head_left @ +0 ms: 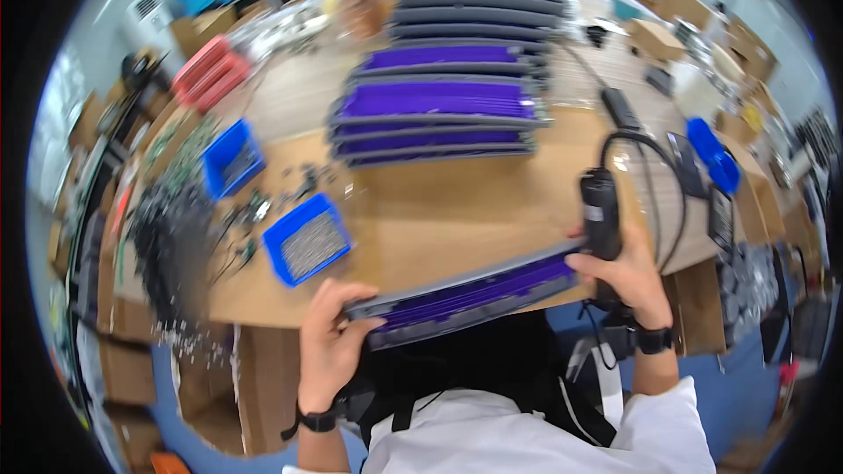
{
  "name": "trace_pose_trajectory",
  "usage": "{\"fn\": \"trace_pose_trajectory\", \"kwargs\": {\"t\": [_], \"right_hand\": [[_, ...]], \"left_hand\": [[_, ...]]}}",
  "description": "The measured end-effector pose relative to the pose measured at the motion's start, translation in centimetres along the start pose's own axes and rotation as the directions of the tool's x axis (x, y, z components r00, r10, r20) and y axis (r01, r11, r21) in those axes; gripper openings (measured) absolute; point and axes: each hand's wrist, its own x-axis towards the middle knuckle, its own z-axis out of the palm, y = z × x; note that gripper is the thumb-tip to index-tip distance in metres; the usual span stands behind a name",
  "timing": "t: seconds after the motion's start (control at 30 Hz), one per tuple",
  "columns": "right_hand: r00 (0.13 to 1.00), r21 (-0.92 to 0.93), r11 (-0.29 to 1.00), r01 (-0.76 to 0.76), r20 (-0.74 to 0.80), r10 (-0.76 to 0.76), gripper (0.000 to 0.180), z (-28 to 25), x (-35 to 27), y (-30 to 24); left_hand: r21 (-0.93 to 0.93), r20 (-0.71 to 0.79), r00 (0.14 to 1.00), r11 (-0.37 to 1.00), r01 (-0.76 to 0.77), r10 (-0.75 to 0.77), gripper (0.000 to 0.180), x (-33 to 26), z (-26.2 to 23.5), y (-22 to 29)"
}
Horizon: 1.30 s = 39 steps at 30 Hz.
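Over the table's near edge, a long grey panel with a purple inner face [474, 296] is held level, its right end slightly higher. My left hand [334, 333] pinches its left end between thumb and fingers. At the other end, my right hand [630, 276] has its thumb on the panel and also grips a black corded electric screwdriver [601, 209], whose cable loops up and to the right. Farther back stands a tall stack of similar grey and purple panels [439, 98]. The picture is somewhat blurred.
Left on the table are a blue bin of small screws [309, 242], another blue bin [234, 158], loose black parts and a dark heap [171, 237]. Red trays [211, 73] stand farther back. A blue container [713, 156] and cardboard boxes lie to the right.
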Motion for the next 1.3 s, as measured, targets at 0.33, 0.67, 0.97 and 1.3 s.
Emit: {"fn": "trace_pose_trajectory", "kwargs": {"t": [0.33,0.67,0.97,1.3], "right_hand": [[0.997,0.005,0.997,0.077,-0.008,-0.077,0.039,0.6,-0.2,-0.1],[0.974,-0.154,0.97,0.187,-0.098,-0.203,0.037,0.2,-1.3,1.1],[0.851,-0.446,0.771,0.455,-0.037,-0.524,0.039,0.5,-1.4,2.9],[0.694,-0.579,0.505,0.64,0.155,-0.703,0.06,0.6,-1.3,0.7]], "left_hand": [[0.119,0.007,0.973,0.966,-0.23,0.231,0.044,-1.7,-0.5,-0.2],[0.24,-0.004,0.942,0.914,-0.326,0.337,0.029,-2.2,-0.9,-0.1],[0.199,0.029,0.941,0.921,-0.335,0.336,0.043,-2.5,-1.3,-0.1],[-0.172,-0.178,0.983,0.983,-0.069,0.038,0.047,-1.8,-2.0,-1.1]]}}
